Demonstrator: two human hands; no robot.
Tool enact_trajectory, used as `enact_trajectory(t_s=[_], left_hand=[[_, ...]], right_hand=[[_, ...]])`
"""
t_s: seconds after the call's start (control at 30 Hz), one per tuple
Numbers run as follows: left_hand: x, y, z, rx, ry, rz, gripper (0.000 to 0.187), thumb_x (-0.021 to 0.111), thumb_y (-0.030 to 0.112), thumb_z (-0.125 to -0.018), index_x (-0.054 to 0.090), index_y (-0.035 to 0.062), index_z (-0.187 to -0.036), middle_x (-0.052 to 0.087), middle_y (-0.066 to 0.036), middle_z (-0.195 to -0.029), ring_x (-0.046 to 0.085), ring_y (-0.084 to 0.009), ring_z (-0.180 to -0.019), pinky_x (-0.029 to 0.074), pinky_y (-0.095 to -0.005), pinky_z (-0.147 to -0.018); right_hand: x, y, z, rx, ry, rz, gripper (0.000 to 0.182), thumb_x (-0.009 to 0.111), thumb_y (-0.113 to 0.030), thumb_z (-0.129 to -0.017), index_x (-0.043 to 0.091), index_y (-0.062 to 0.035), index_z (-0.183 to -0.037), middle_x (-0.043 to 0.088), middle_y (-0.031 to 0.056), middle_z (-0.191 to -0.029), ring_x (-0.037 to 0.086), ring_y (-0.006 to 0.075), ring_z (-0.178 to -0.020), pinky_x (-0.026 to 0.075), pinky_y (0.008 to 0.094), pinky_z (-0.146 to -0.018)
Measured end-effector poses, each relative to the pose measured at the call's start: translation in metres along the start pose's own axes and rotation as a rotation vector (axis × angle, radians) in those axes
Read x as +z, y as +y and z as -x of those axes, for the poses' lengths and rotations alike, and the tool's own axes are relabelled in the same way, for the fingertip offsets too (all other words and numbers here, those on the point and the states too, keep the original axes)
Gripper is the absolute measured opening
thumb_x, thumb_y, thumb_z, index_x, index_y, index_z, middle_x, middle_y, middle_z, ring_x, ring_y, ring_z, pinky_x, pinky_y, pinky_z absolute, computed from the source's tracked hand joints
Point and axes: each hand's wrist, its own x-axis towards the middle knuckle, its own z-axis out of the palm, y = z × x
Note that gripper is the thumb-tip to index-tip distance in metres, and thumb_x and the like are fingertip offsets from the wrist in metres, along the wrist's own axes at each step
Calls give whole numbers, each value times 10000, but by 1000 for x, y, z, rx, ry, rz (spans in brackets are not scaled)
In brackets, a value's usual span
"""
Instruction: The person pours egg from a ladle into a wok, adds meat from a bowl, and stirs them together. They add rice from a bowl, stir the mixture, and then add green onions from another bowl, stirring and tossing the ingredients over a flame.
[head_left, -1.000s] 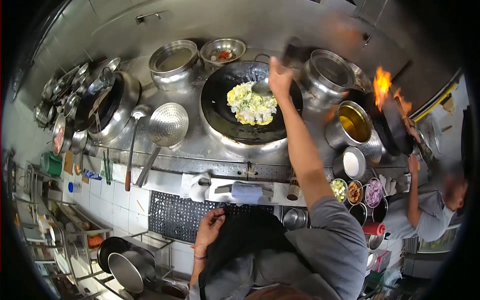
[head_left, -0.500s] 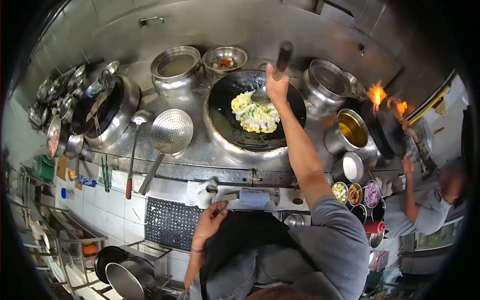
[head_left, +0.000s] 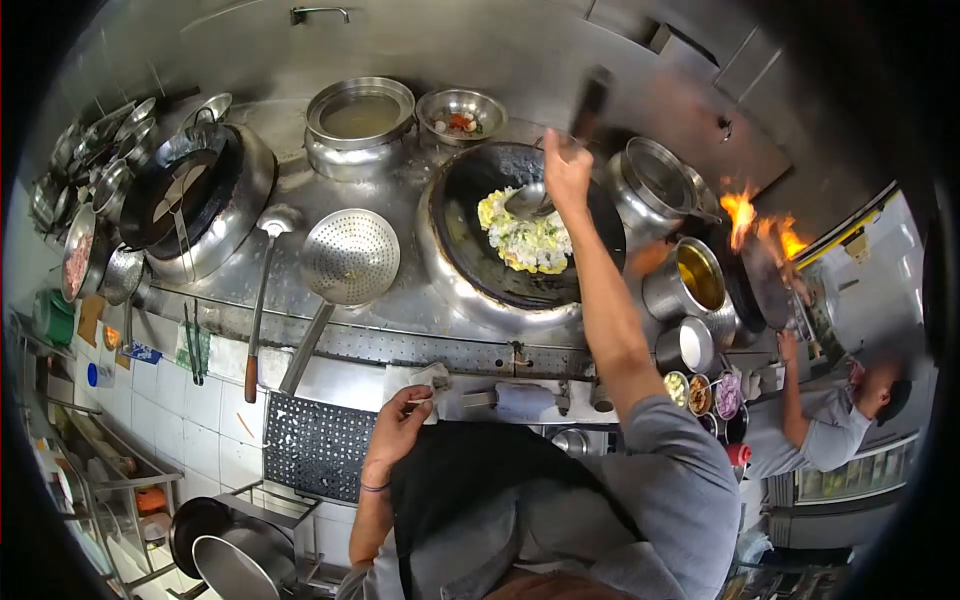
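My right hand (head_left: 568,172) is closed around the handle of a wok ladle (head_left: 528,201). The ladle's bowl rests against egg and white rice-like food with green bits (head_left: 527,242), lying in a black wok (head_left: 470,280). My left hand (head_left: 402,415) is low at the counter's front edge, fingers curled in with thumb and fingertips close together. Its fingertips are beside a crumpled white cloth (head_left: 434,378); whether they grip it or something small I cannot make out. A folded bluish cloth (head_left: 525,401) lies to its right.
A perforated skimmer (head_left: 350,257) and a long-handled turner (head_left: 266,290) lie left of the wok. Behind stand a lidded-looking pot (head_left: 360,113) and a steel bowl (head_left: 462,117). At right are an oil pot (head_left: 690,283), ingredient tubs (head_left: 728,394), flames (head_left: 760,225) and a co-worker (head_left: 810,430).
My view has shifted slightly. My left hand has moved left and up, to the white cloth, with its fingers curled. The ladle's bowl has moved slightly onto the food's upper part.
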Motion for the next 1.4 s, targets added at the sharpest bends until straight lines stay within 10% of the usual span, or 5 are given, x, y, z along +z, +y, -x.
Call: enact_trajectory(t_s=[0.43,0.63,0.8,0.87,1.4], left_hand=[[41,49,-50,223,-110,-151,234,646,59,-939,662,-4,-1163,698,-127,-1059,661,-205,-931,525,-294,-832],[123,80,-119,1104,2,-502,203,659,50,-873,697,1,-1067,668,-207,-1037,645,-413,-959,533,-420,-855],[168,97,-180,941,-2,-724,169,692,173,-888,714,12,-840,651,-171,-883,641,-372,-849,523,-458,-769],[177,104,-193,815,-28,-831,282,664,264,-900,706,30,-748,663,-170,-806,653,-376,-771,532,-467,-711],[197,74,-201,759,118,-1033,339,602,341,-873,732,80,-700,675,-203,-679,673,-416,-639,559,-519,-660]], right_hand=[[-51,114,6,285,252,-46,513,654,-331,-989,397,-128,-594,459,-39,-551,402,78,-450,298,291,-409],[-92,29,-5,241,430,106,543,622,-353,-1000,504,9,-613,481,22,-540,402,113,-552,359,368,-529],[-92,85,29,339,171,-73,434,653,-319,-986,439,-148,-649,419,-58,-521,383,77,-392,287,278,-376],[-98,14,26,458,225,19,461,641,-298,-982,536,18,-663,476,42,-578,420,122,-574,377,384,-560],[-72,10,50,99,-6,91,470,618,-306,-1000,553,42,-690,466,107,-519,409,109,-553,375,381,-509]])
